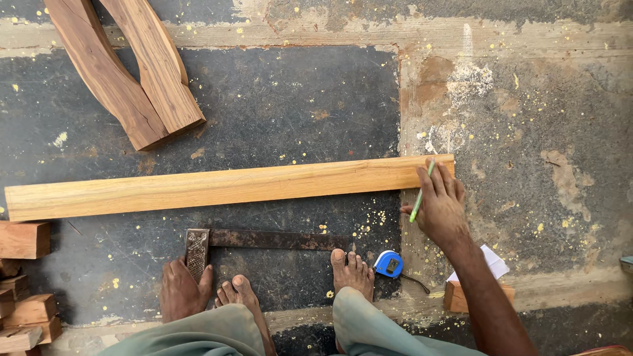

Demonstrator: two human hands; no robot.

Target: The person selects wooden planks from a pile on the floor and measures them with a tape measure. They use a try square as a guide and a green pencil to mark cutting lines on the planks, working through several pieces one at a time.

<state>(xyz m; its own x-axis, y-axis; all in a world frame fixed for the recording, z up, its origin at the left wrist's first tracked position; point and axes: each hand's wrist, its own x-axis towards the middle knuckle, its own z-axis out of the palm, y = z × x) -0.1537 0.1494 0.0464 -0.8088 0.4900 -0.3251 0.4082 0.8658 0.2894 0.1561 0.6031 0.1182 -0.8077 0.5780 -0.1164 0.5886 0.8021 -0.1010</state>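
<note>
1. The right hand (440,206) is resting on the right end of a long pale wooden plank (224,186), its fingers spread narrowly and pinching a green pencil (421,192) between thumb and forefinger.
2. The pencil is slanting from near-left to far-right, with its upper tip lying over the plank's near edge close to the plank's right end.
3. The plank is lying flat on the dark, sawdust-speckled floor (297,105), running left to right and tilting slightly, its right end a little farther away than its left.
4. The left hand (181,289) is pressing down on the floor at the near left, fingers together, touching the wooden stock of a try square (264,240).
5. The square's rusty metal blade is stretching to the right, lying just near of the plank and roughly parallel to it, apart from it.
6. Two bare feet are resting on the floor between the hands; the right foot (353,271) is touching the far end of the square's blade.
7. A blue tape measure (389,264) is sitting just right of that foot.
8. A small wooden block (458,296) with a white paper scrap (494,260) is lying beside the right forearm.
9. Two curved dark wood pieces (132,72) are lying at the far left, well apart from the plank.
10. Short reddish offcuts (25,290) are stacked at the left edge.
</note>
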